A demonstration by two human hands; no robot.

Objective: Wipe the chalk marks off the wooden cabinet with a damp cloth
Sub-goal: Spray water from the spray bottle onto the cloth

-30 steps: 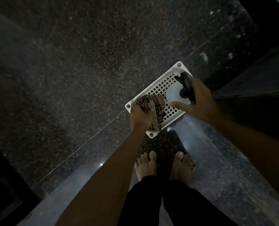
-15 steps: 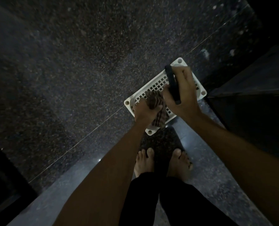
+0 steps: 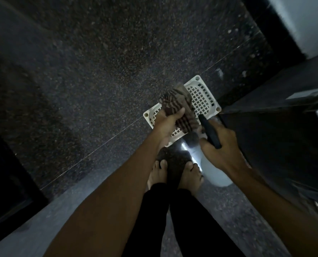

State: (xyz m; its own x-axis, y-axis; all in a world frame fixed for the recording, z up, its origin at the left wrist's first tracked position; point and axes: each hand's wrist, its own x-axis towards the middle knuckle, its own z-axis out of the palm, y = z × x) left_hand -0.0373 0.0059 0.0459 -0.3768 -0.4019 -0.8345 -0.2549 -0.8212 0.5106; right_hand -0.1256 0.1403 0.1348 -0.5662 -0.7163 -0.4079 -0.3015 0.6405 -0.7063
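Note:
My left hand (image 3: 166,125) grips a brown striped cloth (image 3: 180,106) and holds it up above a white perforated tray (image 3: 202,97) on the floor. My right hand (image 3: 222,145) grips a white spray bottle (image 3: 215,173) by its black trigger head (image 3: 209,131), the nozzle close to the cloth's lower edge. A dark wooden cabinet (image 3: 277,130) stands at the right, right behind my right hand. No chalk marks show in this dim light.
The floor (image 3: 98,80) is dark speckled stone with a thin joint line. My bare feet (image 3: 174,175) stand just below the tray. A pale wall (image 3: 306,21) fills the top right corner, and a dark edge (image 3: 7,182) runs along the lower left.
My left hand lifted the cloth off the tray. My right hand drew the spray bottle back toward me, its body now visible below the hand.

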